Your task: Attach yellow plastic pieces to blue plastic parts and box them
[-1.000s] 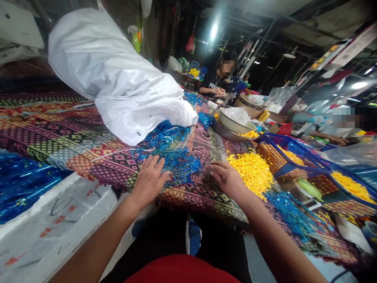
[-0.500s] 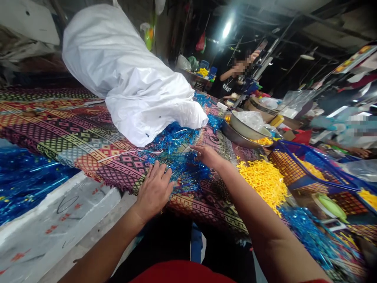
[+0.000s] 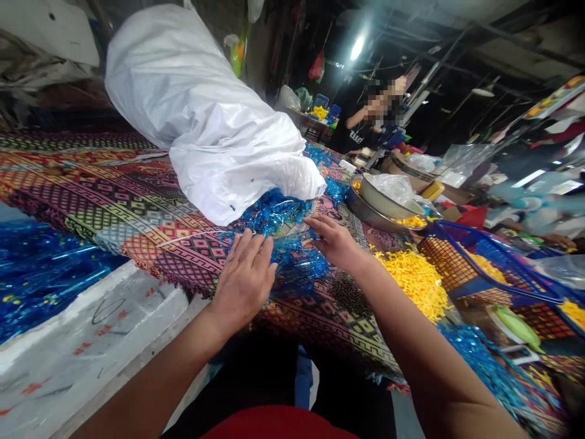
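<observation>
My left hand [image 3: 247, 274] reaches over the patterned mat with its fingers stretched out, palm down, at the left edge of a loose heap of shiny blue plastic strands [image 3: 297, 262]. Opposite it, my right hand [image 3: 336, 242] hovers at or touches the right side of the strands, fingers extended and slightly apart. Whether either fingertip pinches a strand cannot be made out. A thin white strip [image 3: 196, 235] runs across the mat to the left hand's fingers. Just beyond lies a big stuffed white sack [image 3: 228, 134], with more blue strands by its mouth.
Small dark bits [image 3: 350, 294] lie under my right forearm. To the right are a heap of yellow pieces [image 3: 414, 283], nested metal bowls [image 3: 384, 204] and blue baskets [image 3: 493, 256]. A white foam box [image 3: 114, 329] stands lower left. Another person [image 3: 361, 125] is at the back.
My left hand has moved slightly up and right. The right hand has shifted a little right, its fingers more spread, and the dark bits show more clearly. The view has turned slightly.
</observation>
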`<state>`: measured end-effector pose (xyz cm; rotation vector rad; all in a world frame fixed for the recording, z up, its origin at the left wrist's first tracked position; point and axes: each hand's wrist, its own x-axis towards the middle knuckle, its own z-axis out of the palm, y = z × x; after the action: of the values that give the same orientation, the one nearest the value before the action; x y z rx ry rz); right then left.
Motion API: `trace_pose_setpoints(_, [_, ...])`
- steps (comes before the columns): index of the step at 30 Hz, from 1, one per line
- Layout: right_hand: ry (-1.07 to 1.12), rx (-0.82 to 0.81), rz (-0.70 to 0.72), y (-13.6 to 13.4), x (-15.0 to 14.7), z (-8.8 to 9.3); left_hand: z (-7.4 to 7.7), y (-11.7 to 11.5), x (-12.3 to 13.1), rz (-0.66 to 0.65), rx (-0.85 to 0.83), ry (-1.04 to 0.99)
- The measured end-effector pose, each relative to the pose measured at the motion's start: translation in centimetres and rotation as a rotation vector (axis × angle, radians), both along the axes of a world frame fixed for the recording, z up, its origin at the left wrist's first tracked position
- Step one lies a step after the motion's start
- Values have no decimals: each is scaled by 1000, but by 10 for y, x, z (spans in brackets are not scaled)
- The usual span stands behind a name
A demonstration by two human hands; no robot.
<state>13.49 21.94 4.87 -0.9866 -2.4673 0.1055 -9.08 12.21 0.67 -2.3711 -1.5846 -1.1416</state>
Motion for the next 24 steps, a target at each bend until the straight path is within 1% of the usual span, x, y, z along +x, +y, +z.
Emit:
trace_pose_setpoints(2, [-16, -5, 87, -21, -18, 12, 17, 1, 2, 3, -34, 59])
trace_pose_setpoints(3, [-14, -6, 126, -30, -25, 16, 24, 2, 2, -4, -75, 91])
trace_pose_setpoints(4, [-5, -7, 157, -36, -32, 20, 28, 3, 2, -12, -130, 108])
trace_pose_setpoints(6, [43, -15, 180, -42, -38, 23, 29, 5, -1, -16, -243, 88])
trace_pose_setpoints(8, [137, -21, 130, -37, -36, 20, 23, 6, -6, 9, -308, 23])
trace_pose_setpoints(10, [210, -22, 34, -27, -29, 10, 14, 7, -14, 63, -312, -61])
trace_pose_setpoints(11, [195, -28, 3, -23, -27, 3, 10, 7, -17, 93, -304, -115])
trace_pose_setpoints(15, [-114, -52, 16, -15, -23, -27, -2, 9, -30, 250, -212, -410])
trace_pose_setpoints(16, [-160, -47, 9, -16, -24, -32, -3, 10, -33, 277, -181, -464])
trace_pose_setpoints(18, [-155, -28, -16, -20, -26, -39, -6, 12, -36, 296, -140, -538])
trace_pose_setpoints(20, [-85, -9, 4, -23, -27, -41, -8, 14, -38, 277, -146, -596])
trace_pose_setpoints(24, [-29, -50, 181, -24, -20, -38, -14, 15, -35, 216, -175, -692])
